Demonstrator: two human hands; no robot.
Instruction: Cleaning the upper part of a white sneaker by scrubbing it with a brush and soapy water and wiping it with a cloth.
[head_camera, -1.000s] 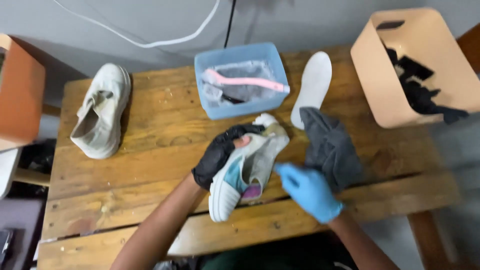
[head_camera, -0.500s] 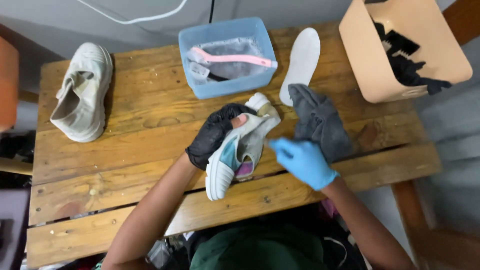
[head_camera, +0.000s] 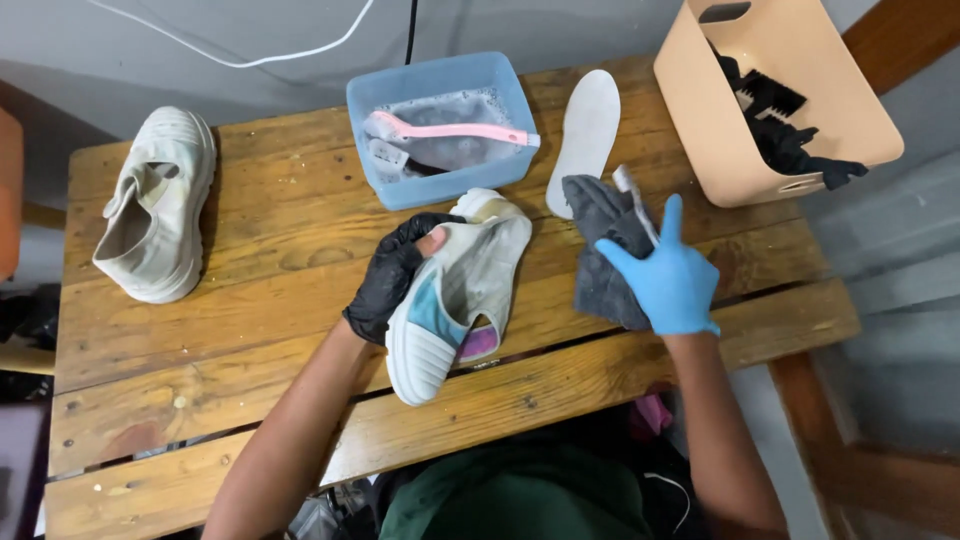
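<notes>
My left hand (head_camera: 392, 277), in a black glove, grips a white sneaker (head_camera: 462, 291) with a light blue panel and a purple patch, holding it on its side on the wooden table (head_camera: 250, 300). In a blue glove, my right hand (head_camera: 666, 272) rests on a dark grey cloth (head_camera: 602, 250) to the right of the sneaker, index finger pointing up, fingers spread over the cloth. A white insole (head_camera: 586, 134) lies just beyond the cloth.
A blue tub (head_camera: 441, 127) of soapy water holds a pink-handled brush (head_camera: 455, 131) at the back middle. A second white sneaker (head_camera: 155, 205) lies at the left. A beige bin (head_camera: 770, 100) with black items stands at the back right. A cable runs along the floor behind.
My right hand has moved right from the sneaker onto the grey cloth. My left hand keeps its grip on the sneaker. The view has shifted slightly.
</notes>
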